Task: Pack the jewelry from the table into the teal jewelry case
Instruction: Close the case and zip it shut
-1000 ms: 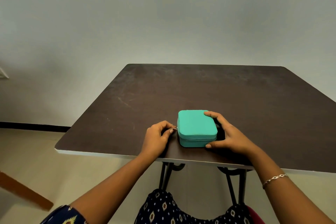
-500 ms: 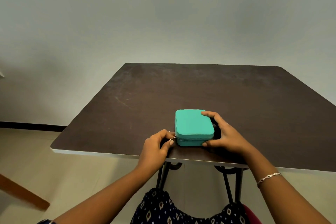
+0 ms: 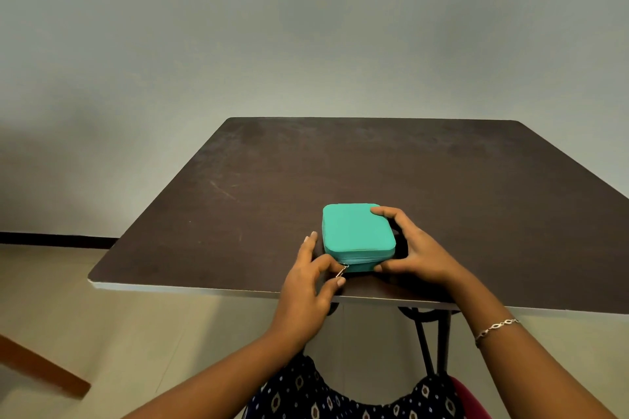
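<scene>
Closed teal case [image 3: 357, 231] sits on the desk [image 3: 340, 163] near its front edge. The left hand [image 3: 306, 286] pinches the zip pull [image 3: 341, 271] at the case's near-left corner between thumb and forefinger. The right hand [image 3: 418, 252] grips the case's right side, fingers curled round it.

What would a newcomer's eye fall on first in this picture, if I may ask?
The bright teal jewelry case stands out, closed, near the front edge of the dark table. The left hand pinches the zipper pull at its front left corner while the right hand holds its right side. A silver bracelet sits on the right wrist.
</scene>
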The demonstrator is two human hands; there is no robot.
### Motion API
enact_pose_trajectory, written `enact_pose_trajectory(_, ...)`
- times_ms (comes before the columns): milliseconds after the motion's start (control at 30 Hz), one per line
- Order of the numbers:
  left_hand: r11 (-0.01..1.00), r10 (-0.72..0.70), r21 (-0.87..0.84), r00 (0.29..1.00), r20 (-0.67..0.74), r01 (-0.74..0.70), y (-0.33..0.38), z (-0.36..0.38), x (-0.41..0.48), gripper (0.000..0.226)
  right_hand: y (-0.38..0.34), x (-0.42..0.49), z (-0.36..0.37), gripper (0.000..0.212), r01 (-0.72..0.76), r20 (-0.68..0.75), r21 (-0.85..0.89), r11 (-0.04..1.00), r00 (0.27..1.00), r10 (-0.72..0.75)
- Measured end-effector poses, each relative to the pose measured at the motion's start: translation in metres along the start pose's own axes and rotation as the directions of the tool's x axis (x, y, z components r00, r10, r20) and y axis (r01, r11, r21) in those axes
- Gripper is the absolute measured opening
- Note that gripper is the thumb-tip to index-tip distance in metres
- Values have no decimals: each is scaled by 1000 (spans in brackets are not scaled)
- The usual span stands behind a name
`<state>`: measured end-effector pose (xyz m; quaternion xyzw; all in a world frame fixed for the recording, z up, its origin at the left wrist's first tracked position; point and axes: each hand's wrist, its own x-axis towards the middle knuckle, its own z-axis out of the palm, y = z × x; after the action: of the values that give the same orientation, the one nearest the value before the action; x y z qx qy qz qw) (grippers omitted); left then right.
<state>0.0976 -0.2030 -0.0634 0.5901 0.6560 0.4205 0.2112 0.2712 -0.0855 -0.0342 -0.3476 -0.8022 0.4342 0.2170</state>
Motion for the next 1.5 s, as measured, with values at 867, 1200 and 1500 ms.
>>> enact_pose_trajectory(867, 991, -24, -115, 932, 361, 70, -22, -23, 69, 110, -8, -37, 98, 22, -221, -666, -480, 849, 722, -188)
enact_pose_trajectory(1200, 991, 4, -126, 942, 337, 41, -21, -21, 69, 102, -12, -24, 113, 17, -272, -749, -426, 863, 640, -168)
enact_pose_trajectory(1500, 993, 11, -115, 946, 323, 28, -22, -20, 69, 103, -6, -35, 104, 22, -154, -790, -252, 955, 602, -112)
